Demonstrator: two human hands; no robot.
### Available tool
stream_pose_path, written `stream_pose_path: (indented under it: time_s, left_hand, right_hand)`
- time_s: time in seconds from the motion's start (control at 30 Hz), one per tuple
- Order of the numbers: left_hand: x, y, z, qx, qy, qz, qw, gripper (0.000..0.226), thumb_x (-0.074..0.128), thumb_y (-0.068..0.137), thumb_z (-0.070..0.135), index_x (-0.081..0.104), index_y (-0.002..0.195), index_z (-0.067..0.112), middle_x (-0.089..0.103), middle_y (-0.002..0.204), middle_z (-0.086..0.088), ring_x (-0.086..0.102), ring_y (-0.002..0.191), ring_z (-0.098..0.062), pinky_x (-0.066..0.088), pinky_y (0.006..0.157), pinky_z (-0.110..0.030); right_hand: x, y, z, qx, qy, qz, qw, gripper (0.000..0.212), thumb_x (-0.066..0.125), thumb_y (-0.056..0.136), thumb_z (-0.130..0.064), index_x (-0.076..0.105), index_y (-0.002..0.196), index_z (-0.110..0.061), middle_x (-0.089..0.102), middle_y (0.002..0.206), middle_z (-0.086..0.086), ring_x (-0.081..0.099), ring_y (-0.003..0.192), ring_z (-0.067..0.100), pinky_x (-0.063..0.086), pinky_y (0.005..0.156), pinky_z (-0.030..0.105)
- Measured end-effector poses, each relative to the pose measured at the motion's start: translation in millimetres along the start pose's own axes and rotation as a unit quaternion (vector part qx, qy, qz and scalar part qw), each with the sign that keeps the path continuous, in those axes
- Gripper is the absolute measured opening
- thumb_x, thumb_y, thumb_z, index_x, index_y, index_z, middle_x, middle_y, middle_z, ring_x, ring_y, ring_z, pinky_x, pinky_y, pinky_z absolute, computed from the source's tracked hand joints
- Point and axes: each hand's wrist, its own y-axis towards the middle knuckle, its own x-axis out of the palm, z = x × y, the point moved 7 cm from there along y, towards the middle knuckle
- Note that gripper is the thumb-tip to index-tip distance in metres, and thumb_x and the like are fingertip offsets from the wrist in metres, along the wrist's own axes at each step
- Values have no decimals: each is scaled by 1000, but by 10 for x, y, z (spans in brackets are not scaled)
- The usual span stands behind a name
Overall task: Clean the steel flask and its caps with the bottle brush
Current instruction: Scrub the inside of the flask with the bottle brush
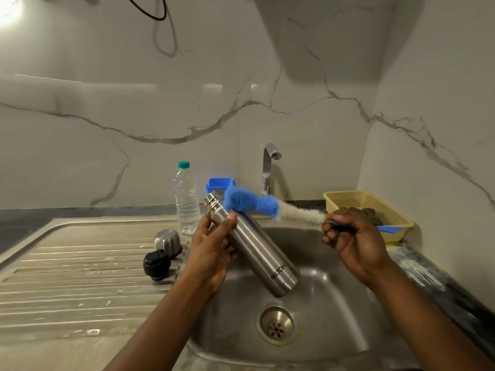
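1. The worktop fills the lower left of the frame, with a ribbed steel draining board set into it.
2. A steel cap stands on the draining board near the frame's centre; a black cap sits just below and left of it, touching or nearly touching.
3. A clear plastic water bottle with a green lid stands upright at the board's back edge.
4. A yellow mesh basket rests on the dark worktop strip at the right, beside the sink basin.
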Motion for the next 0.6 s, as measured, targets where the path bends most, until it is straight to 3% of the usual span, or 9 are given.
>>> stream_pose_path:
  time_s: [0.1,0.23,0.47,0.6]
  left_hand:
    - [13,-21,-24,0,8,-1,1000,61,78,83,20,58,141,16,62,139,-26,69,113,-39,56,98,-66]
    - [35,-20,-64,-7,16,-8,1000,61,80,85,23,59,142,16,61,140,-26,68,116,-40,56,99,-66]
    - [-26,-16,-67,-13,26,0,1000,66,79,84,24,55,144,15,65,127,-21,68,111,-40,61,91,-58]
    - [-1,-27,-111,-31,26,9,999,58,76,89,23,56,143,15,66,125,-21,69,108,-39,64,83,-51]
  right_hand:
    - [-56,-11,-22,-5,-2,15,1000,38,44,94,1,69,68,-9,61,64,12,53,54,17,54,53,27]
    - [105,-47,118,7,-4,-12,1000,34,47,98,1,71,76,-7,65,72,15,60,58,16,59,60,28]
    - [7,-41,-28,-11,-11,7,1000,34,44,96,5,68,74,-6,62,67,14,57,57,18,57,56,28]
    - [131,-68,65,-3,-17,-28,999,35,47,97,4,71,75,-8,65,73,17,60,60,18,60,62,30]
